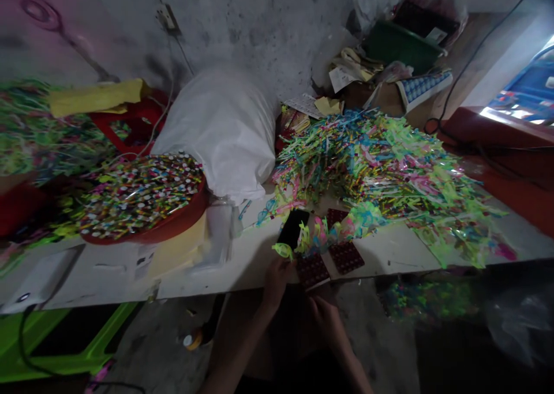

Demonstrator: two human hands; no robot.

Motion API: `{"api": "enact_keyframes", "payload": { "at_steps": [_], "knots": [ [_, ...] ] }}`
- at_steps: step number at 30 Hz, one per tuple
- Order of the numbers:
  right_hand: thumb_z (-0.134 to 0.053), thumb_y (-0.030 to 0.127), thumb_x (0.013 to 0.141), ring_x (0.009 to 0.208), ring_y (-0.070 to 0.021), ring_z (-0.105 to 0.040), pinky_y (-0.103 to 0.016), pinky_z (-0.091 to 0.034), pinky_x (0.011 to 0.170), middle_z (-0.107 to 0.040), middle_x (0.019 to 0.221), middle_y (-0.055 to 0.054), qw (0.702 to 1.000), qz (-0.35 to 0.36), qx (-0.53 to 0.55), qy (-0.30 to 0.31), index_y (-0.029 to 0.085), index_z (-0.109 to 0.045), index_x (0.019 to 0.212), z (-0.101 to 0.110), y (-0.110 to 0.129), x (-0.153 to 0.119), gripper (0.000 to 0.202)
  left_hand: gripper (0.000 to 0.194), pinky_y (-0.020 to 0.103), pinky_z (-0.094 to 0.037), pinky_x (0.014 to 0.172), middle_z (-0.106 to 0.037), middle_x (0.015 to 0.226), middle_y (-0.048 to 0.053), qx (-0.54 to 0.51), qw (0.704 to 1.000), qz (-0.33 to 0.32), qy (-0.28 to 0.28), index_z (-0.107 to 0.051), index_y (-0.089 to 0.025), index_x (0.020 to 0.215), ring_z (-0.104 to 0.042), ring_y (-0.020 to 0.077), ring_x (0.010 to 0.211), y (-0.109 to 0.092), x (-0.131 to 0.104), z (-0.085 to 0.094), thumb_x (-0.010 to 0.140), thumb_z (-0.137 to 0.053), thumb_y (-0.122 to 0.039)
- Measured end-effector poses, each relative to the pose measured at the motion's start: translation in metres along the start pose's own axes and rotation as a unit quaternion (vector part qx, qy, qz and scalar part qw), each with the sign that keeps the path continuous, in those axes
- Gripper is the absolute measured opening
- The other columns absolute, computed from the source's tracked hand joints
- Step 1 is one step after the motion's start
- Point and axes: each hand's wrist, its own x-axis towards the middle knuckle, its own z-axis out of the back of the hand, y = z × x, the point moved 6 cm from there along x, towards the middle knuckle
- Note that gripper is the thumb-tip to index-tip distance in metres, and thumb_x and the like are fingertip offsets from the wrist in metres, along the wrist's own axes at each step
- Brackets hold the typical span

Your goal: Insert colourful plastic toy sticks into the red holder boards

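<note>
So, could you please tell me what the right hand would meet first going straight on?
The right hand would probably meet the nearest dark red card first, though the hand's height against the table is unclear.

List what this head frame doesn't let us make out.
Head view:
Left hand: dim, blurred; grip on the lime-green piece unclear.
Right hand: fingers in shadow; hold unclear.
White sack: contents hidden by its opaque sides.
Blue object: cut off by the right edge.
</note>
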Motion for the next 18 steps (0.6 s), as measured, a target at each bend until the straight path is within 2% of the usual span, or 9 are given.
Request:
{"api": "enact_keyframes", "payload": {
  "at_steps": [5, 10, 13, 18],
  "knots": [
    [-0.038, 0.044, 0.089, 0.064, -0.015, -0.059, -0.019, -0.039, 0.058, -0.066, 0.068, -0.003, 1.0, 0.002, 0.006, 0.012, 0.015, -0.063, 0.074, -0.001, 0.004, 0.002, 0.041, 0.036, 0.033, -0.048, 0.076, -0.07, 0.086, 0.007, -0.015, 1.0, 0.004, -0.007, -0.063, -0.014, 0.089, -0.065, 0.0229, 0.083, 0.001, 0.0, -0.002, 0.075, -0.056, -0.046],
    [-0.039, 0.045, 0.088, 0.068, -0.018, -0.062, -0.021, -0.041, 0.06, -0.068, 0.072, -0.006, 1.0, -0.012, 0.006, 0.008, 0.016, -0.064, 0.077, -0.001, -0.005, 0.003, 0.041, 0.035, 0.035, -0.048, 0.074, -0.07, 0.081, 0.008, 0.015, 1.0, -0.001, -0.024, -0.065, -0.015, 0.085, -0.065, 0.0251, 0.082, 0.003, -0.004, -0.001, 0.075, -0.055, -0.047],
    [-0.039, 0.045, 0.088, 0.068, -0.0187, -0.062, -0.021, -0.042, 0.061, -0.068, 0.073, -0.006, 1.0, -0.012, 0.01, 0.002, 0.016, -0.065, 0.078, -0.001, -0.01, 0.002, 0.041, 0.035, 0.035, -0.049, 0.072, -0.07, 0.082, 0.008, 0.03, 0.999, -0.008, -0.011, -0.065, -0.014, 0.084, -0.065, 0.0248, 0.08, 0.004, -0.005, -0.002, 0.077, -0.053, -0.046],
    [-0.039, 0.043, 0.089, 0.071, -0.0185, -0.062, -0.021, -0.041, 0.062, -0.069, 0.075, -0.006, 1.0, -0.014, 0.009, 0.007, 0.015, -0.065, 0.079, 0.0, -0.009, 0.001, 0.04, 0.033, 0.035, -0.048, 0.076, -0.07, 0.08, 0.007, 0.119, 0.992, -0.027, 0.024, -0.066, -0.017, 0.079, -0.065, 0.0234, 0.08, 0.008, -0.004, -0.002, 0.081, -0.048, -0.045]
  ]
}}
